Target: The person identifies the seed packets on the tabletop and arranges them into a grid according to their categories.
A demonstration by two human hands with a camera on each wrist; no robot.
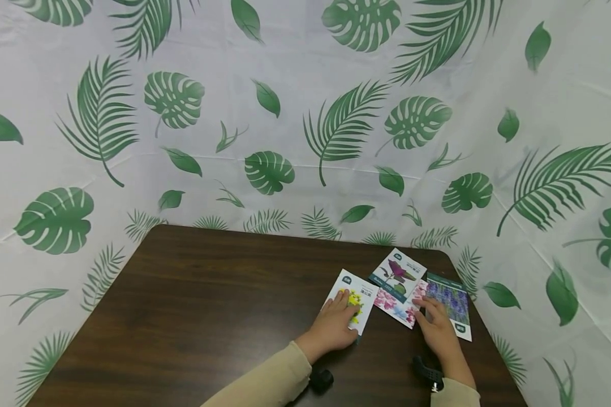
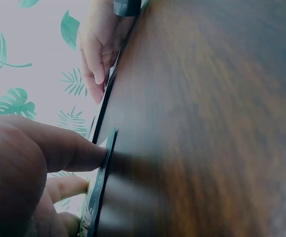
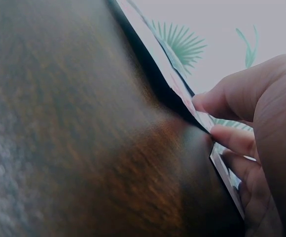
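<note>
While the left hand [image 1: 334, 325] spreads over the yellow-flowered card [image 1: 368, 301], the relaxed right hand [image 1: 439, 330] touches the pink-flowered card [image 1: 394, 306]

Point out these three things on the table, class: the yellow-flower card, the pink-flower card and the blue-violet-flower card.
Yellow-flower card [image 1: 361, 298]: head view, on its printed front.
Pink-flower card [image 1: 395, 307]: head view, on its uncovered lower part.
Blue-violet-flower card [image 1: 454, 303]: head view, on the flower picture.

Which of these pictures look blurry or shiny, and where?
Head view: mostly clear, with a soft sheen on the dark tabletop; left wrist view: hazy, wood grain smeared, a dark shadow beside the flower card; right wrist view: grain blurred too, whitish glare at lower left, and the leafy backdrop looks washed out.
</note>
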